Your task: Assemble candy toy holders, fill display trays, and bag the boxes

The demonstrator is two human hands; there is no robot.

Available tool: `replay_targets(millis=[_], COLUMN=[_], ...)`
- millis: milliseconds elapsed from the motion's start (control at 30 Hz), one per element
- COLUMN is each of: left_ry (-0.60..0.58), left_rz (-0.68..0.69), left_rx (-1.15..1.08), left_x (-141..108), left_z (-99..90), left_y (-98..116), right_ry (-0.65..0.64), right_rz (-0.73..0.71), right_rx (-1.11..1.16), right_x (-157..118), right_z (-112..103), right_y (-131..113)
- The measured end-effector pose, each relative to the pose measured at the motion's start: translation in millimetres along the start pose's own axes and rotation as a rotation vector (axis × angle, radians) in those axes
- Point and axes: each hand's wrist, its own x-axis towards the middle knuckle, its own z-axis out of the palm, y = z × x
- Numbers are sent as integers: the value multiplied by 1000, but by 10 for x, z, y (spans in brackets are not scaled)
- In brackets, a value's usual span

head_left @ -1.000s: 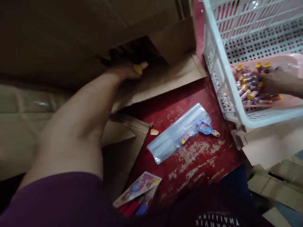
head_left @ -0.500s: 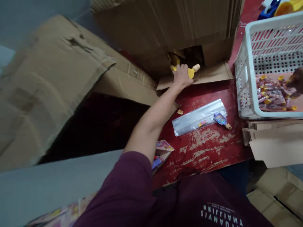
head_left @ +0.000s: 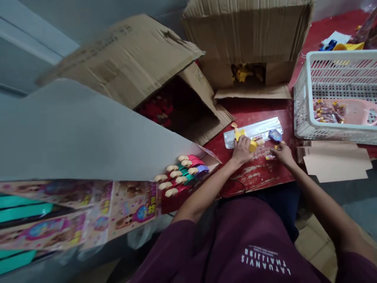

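My left hand [head_left: 243, 151] is closed on yellow plastic toys [head_left: 252, 146] with tan ends, just above a clear plastic bag stack [head_left: 262, 127]. My right hand [head_left: 283, 154] is closed, its fingertips pinching a small piece with a yellow end [head_left: 276, 147]; its exact kind is hard to make out. By these fingers shows a small pink-labelled tube [head_left: 269, 157]. A purple toy with a screen-like face [head_left: 275, 135] lies on the bags' right end. One loose tan piece [head_left: 234, 125] rests near their left end.
A carton [head_left: 247, 39] with a cut opening holds yellow toys. Left of it, another open carton [head_left: 126, 59] contains red items. A box [head_left: 213, 161] holds several coloured toys with tan ends. At right are a white crate [head_left: 303, 106] with small tubes and cardboard sheets [head_left: 335, 157].
My left hand has come back from the carton opening to the bags, bringing yellow toys. My right hand has entered view beside the purple toy. The view has shifted, showing more on the left.
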Motion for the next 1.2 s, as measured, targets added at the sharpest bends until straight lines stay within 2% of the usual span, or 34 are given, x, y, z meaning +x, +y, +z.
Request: replay_targets(millis=[100,300,400,500,633,700,767,900,1033,1133,1200], left_ry=[-58,-159,-88,83,333,405,400,283,234,245,303], left_rz=[36,77,44,-134,-453,-555,-622,-751,-856,-904,-901], left_rx=[-3,-72,-228,-574,-983,-1161,-1360,-1626,-1873,-2041,-2097], left_x=[-254,-423,-540,-708,-919,-973,-999,-1037,-1050,-1006,-964], left_z=[187,270,251,182,-7,-92,-136,-153,-301,-513,-654], left_y=[-88,-185,-154,-63,81,118,123,89,105,177,246], right_ry=[83,211,241,239,188,152,109,-25,-196,-268,-220], right_rz=[37,65,96,157,250,286,313,310,181,56,-47], right_rx=[8,195,353,540,756,823,866,929,963,804,646], right_x=[194,162,64,-63,-312,-464,-622,-956,-1349,-1651,-1825], right_z=[248,286,258,216,184,212,264,340,305,283,314], right_y=[123,-7,-21,26,146,208,249,206,-18,-223,-340])
